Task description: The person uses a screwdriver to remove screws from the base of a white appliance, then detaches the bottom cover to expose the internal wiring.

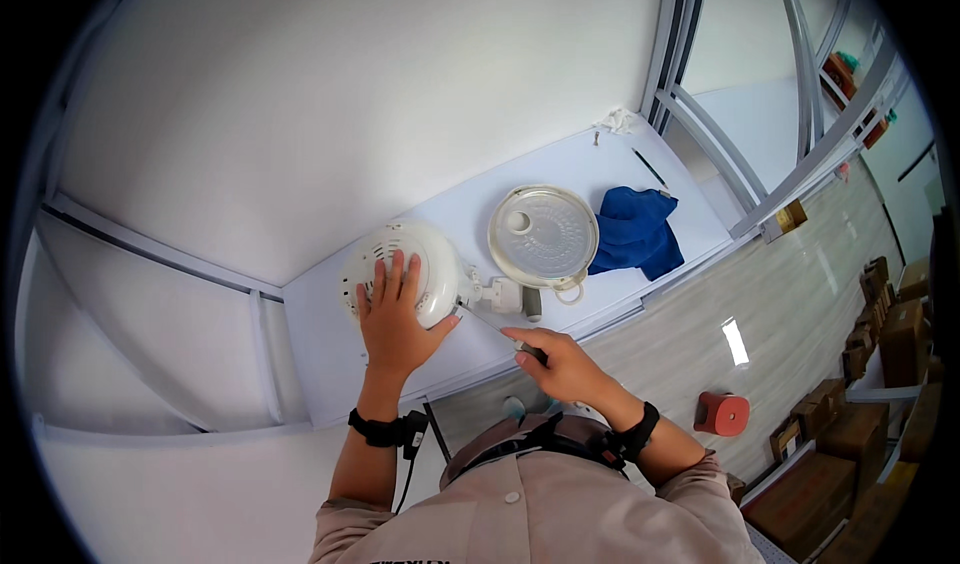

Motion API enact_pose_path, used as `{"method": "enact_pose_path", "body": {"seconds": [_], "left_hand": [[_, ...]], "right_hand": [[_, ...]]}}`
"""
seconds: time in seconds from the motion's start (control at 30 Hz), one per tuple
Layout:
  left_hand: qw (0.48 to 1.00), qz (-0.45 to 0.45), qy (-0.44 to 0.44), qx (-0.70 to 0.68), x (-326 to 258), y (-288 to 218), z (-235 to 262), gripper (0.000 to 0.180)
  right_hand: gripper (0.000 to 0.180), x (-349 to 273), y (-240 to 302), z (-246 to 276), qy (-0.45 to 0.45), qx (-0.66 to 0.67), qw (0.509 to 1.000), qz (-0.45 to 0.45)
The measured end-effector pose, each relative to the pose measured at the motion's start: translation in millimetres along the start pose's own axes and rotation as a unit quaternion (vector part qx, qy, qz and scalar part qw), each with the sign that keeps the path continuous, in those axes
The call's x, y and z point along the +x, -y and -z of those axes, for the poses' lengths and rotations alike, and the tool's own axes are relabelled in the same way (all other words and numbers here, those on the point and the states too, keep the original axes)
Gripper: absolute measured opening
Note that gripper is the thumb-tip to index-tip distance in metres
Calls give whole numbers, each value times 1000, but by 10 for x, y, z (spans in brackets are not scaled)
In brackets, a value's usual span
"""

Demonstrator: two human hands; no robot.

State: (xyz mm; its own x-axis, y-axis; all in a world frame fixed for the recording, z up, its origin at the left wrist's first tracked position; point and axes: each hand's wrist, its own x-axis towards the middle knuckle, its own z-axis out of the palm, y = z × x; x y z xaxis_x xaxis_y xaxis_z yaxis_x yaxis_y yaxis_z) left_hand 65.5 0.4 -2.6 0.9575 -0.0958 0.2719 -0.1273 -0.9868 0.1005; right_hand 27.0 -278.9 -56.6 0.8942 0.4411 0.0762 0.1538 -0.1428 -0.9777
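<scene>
Near the centre-left of the frame, a round white plastic appliance housing with rows of vent slots [400, 269] sat upside down on the white worktable [320, 354]. The left hand [392, 319] lay flat on top of it, fingers spread over the slots and thumb out to the right, pressing down rather than gripping. Just right of the housing, a small white hinge bracket [503, 294] stuck out from its side. The right hand [560, 362], lower and toward the middle of the frame, was closed in a pinch around the dark handle of a slim screwdriver [497, 329], whose shaft ran up and left toward the housing's edge; whether the tip touched a screw could not be told.

The housing looked light, hollow and stiff, with a smooth domed shell likely to slide or spin on the table under a sideways push, so a flat palm on the crown seemed the sound place to steady it; the slotted area looked the thinnest part and the likeliest to crack.

Right of centre lay a round cream-coloured lid with a ribbed inner face [543, 236], its edge just beside a crumpled blue cloth [637, 234]. A thin dark pen-like stick [650, 168] lay at the table's upper right end. At lower right, a red cylindrical stool [722, 414] stood on the grey floor.
</scene>
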Motion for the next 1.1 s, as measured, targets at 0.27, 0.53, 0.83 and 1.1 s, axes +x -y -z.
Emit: {"method": "enact_pose_path", "body": {"seconds": [0.27, 0.53, 0.83, 1.1], "left_hand": [[1000, 24, -8, -8, -40, -155, 23, 104], [1000, 18, -11, -1, -31, -136, 42, 103], [989, 40, 77, -121, 326, 480, 47, 95], [987, 116, 93, 59, 492, 276, 35, 116]], "right_hand": [[36, 61, -28, 125, 53, 46, 996, -52], [35, 145, 6, 147, 93, 148, 973, -151], [35, 226, 227, 225, 121, 174, 948, -238], [37, 228, 378, 170, 99, 87, 964, -232]]}}
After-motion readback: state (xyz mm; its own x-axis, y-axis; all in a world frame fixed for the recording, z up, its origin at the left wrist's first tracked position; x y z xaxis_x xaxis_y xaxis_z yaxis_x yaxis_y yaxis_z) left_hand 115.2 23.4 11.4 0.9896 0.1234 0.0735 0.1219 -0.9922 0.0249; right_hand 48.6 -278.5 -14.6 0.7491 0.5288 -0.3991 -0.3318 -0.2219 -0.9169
